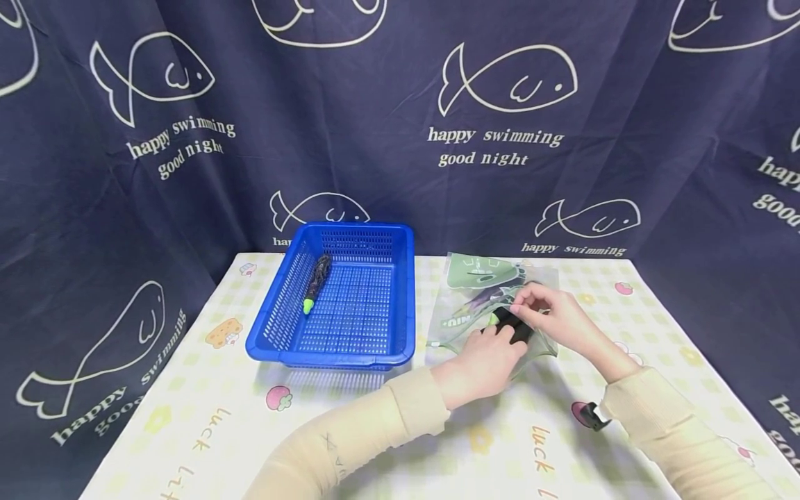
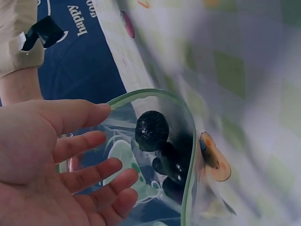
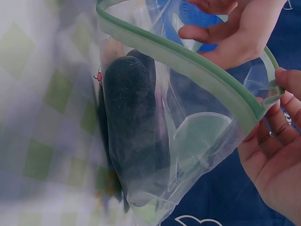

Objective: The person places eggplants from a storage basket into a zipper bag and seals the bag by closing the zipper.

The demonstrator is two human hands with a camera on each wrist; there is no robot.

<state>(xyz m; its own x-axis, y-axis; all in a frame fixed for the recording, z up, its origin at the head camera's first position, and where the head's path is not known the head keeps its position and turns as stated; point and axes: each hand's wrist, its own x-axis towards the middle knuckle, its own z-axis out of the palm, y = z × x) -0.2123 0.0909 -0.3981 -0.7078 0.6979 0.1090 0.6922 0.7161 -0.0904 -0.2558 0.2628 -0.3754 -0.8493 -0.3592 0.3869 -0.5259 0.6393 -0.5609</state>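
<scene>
A clear zip bag point(image 1: 459, 305) with a green rim lies on the table's right half, its mouth spread. Long, dark, eggplant-like pieces point(image 3: 129, 122) lie inside, one with a light green end. My left hand point(image 1: 484, 364) reaches in at the mouth, fingers loosely extended and holding nothing in the left wrist view. At the bag's right side, my right hand point(image 1: 556, 316) pinches the rim between thumb and fingers. A similar dark piece with a green tip point(image 1: 317, 281) rests in the blue basket point(image 1: 406, 305), left of the bag.
The basket stands beside the bag on a checked tablecloth point(image 1: 206, 396). A dark blue printed curtain point(image 1: 375, 160) hangs behind the table and along its sides. A small black strap-like part point(image 1: 590, 417) shows by the right sleeve.
</scene>
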